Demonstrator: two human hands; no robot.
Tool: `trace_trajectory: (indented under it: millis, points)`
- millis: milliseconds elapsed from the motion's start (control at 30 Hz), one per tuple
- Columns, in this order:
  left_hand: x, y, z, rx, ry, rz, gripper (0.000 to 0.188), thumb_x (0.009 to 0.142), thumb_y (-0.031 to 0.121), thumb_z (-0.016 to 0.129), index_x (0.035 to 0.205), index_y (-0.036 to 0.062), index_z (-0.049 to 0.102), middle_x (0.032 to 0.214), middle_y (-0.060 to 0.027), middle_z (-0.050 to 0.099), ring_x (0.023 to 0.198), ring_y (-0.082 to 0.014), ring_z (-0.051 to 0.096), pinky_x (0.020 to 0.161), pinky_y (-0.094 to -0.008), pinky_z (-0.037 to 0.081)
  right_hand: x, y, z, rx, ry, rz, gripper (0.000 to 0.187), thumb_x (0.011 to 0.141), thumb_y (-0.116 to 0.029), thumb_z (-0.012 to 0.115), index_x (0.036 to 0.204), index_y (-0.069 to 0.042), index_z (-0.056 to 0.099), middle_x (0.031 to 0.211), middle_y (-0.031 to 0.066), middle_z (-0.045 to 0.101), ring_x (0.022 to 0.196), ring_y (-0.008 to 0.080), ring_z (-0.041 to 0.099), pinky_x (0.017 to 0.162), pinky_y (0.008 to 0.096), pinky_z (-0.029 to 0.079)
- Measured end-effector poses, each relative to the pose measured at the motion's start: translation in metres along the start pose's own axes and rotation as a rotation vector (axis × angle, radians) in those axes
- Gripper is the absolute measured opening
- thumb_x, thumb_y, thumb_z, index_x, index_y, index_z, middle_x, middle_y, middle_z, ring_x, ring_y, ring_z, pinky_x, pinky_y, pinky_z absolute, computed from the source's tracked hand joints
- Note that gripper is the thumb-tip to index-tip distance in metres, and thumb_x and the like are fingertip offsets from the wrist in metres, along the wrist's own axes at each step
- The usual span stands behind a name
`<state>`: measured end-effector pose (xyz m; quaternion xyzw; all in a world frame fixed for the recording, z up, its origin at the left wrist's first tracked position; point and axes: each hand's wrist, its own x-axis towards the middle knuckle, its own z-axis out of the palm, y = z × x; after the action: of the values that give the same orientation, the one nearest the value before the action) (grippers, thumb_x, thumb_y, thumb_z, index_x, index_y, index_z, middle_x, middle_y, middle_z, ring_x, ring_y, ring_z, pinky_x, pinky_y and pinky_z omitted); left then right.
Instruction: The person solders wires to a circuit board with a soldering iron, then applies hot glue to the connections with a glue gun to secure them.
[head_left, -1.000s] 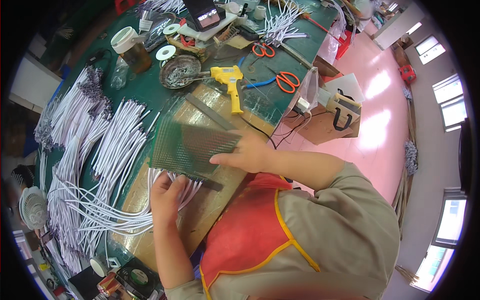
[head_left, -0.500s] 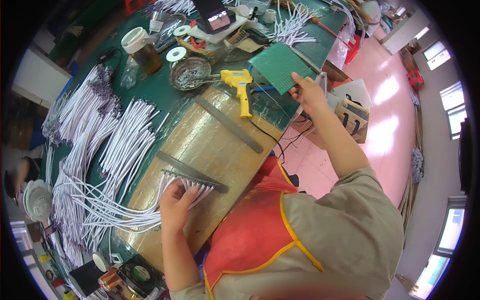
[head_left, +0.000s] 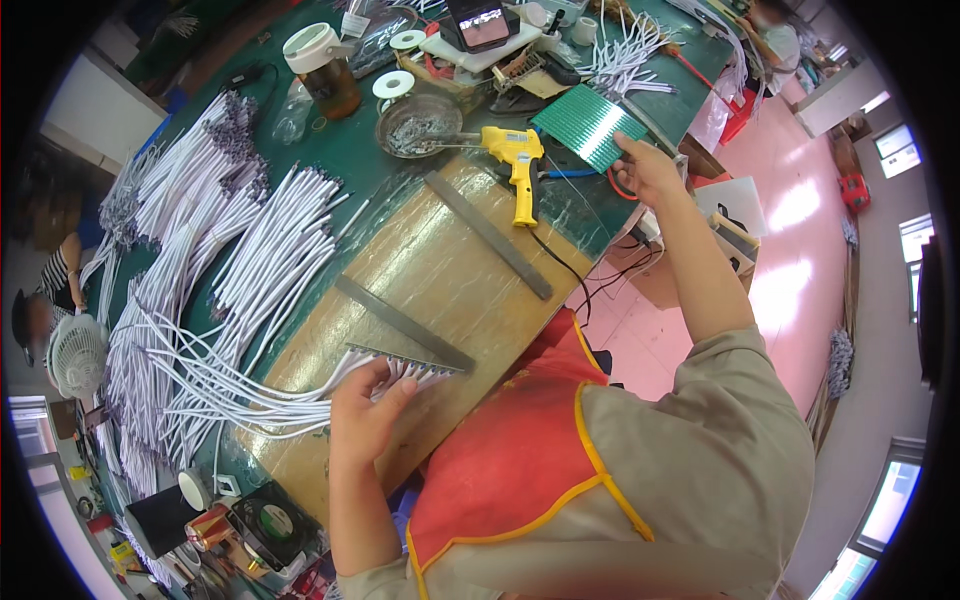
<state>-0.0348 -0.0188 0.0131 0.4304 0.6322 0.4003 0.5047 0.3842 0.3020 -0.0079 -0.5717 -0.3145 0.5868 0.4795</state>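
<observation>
The left hand (head_left: 366, 410) holds white wires (head_left: 300, 411), best spread evenly; the right hand (head_left: 650, 172), farther ahead, grips green board (head_left: 588, 127) by its edge.

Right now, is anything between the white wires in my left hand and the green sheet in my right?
Yes. From your left hand, this view shows the nearer metal bar, the farther metal bar and the yellow gun between the white wires and the green sheet.

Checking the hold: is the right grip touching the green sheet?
Touching: the head view shows the right grip holding the green sheet by its edge, thumb over its face.
</observation>
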Motion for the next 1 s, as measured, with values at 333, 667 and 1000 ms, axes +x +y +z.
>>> trace_trajectory:
  millis: [333, 667, 1000]
  points:
    - [0.004, 0.006, 0.007, -0.132, 0.085, -0.017, 0.030, 0.093, 0.013, 0.069, 0.118, -0.0022, 0.065, 0.103, -0.0062, 0.070, 0.095, -0.0132, 0.064, 0.085, -0.0280, 0.050, -0.010, -0.003, -0.020, -0.866, 0.064, -0.066, 0.051, 0.091, -0.051, 0.069, 0.078, -0.003, 0.067, 0.054, -0.0022, 0.045, 0.043, 0.0096, 0.039, 0.042, 0.0273, 0.029]
    - [0.009, 0.008, 0.008, -0.020, 0.062, -0.028, 0.033, 0.094, 0.021, 0.068, 0.119, 0.0000, 0.067, 0.098, -0.0087, 0.071, 0.090, -0.0136, 0.063, 0.082, -0.0293, 0.050, -0.137, 0.016, 0.117, -0.758, -0.570, -0.511, 0.022, 0.092, -0.023, 0.070, 0.104, -0.004, 0.072, 0.086, 0.0021, 0.067, 0.076, 0.0105, 0.060, 0.068, 0.0257, 0.049]
    - [0.007, 0.009, 0.017, 0.032, 0.039, 0.005, 0.031, 0.096, 0.020, 0.065, 0.118, -0.0019, 0.067, 0.103, -0.0138, 0.072, 0.095, -0.0177, 0.066, 0.087, -0.0327, 0.051, -0.192, 0.044, 0.230, -0.707, -1.093, -0.761, 0.023, 0.091, -0.018, 0.071, 0.108, -0.002, 0.069, 0.093, 0.0107, 0.069, 0.083, 0.0177, 0.065, 0.073, 0.0305, 0.052]
